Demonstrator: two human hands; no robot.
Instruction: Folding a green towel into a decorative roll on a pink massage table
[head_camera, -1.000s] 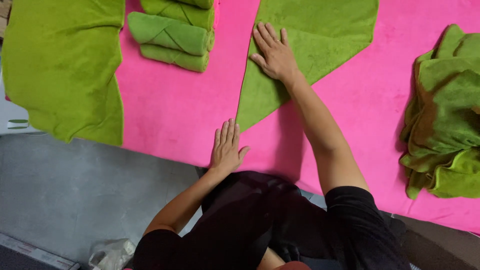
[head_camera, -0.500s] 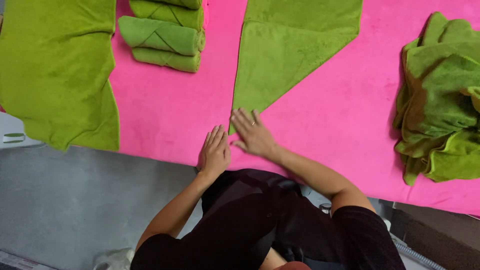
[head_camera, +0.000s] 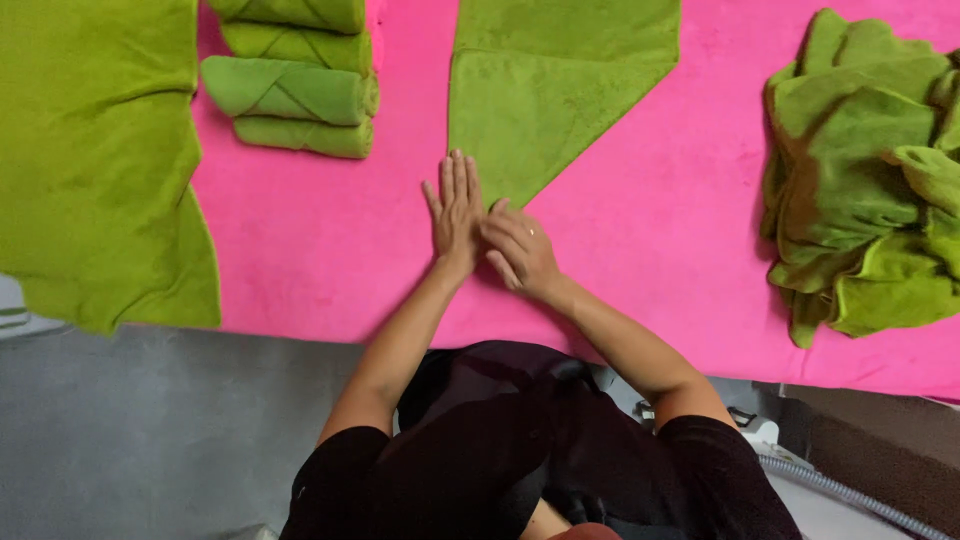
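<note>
A green towel (head_camera: 545, 95), folded into a triangle, lies flat on the pink-covered bench (head_camera: 330, 250), its long point aimed toward us at the near middle. We see both of our hands meeting at that point: the left hand (head_camera: 455, 212) lies flat and open, fingers straight and pointing away from us, with its fingertips touching the towel's near tip, seemingly pinning it so it stays put. The right hand (head_camera: 520, 250) sits just beside it, touching it, fingers loosely bent on the pink cover right at the tip; it grips nothing that we can see, and whether it pinches the very corner we cannot tell. To the far left of the towel, several rolled green towels (head_camera: 290, 90) are stacked side by side, kept apart from the flat one, apparently as finished pieces. Further left, a large flat green cloth (head_camera: 95, 150) drapes over the bench's near edge. On the right, well apart, a rumpled heap of green towels (head_camera: 865, 170) lies within arm's reach. Near us, below the bench edge, is a grey floor (head_camera: 150, 430).
</note>
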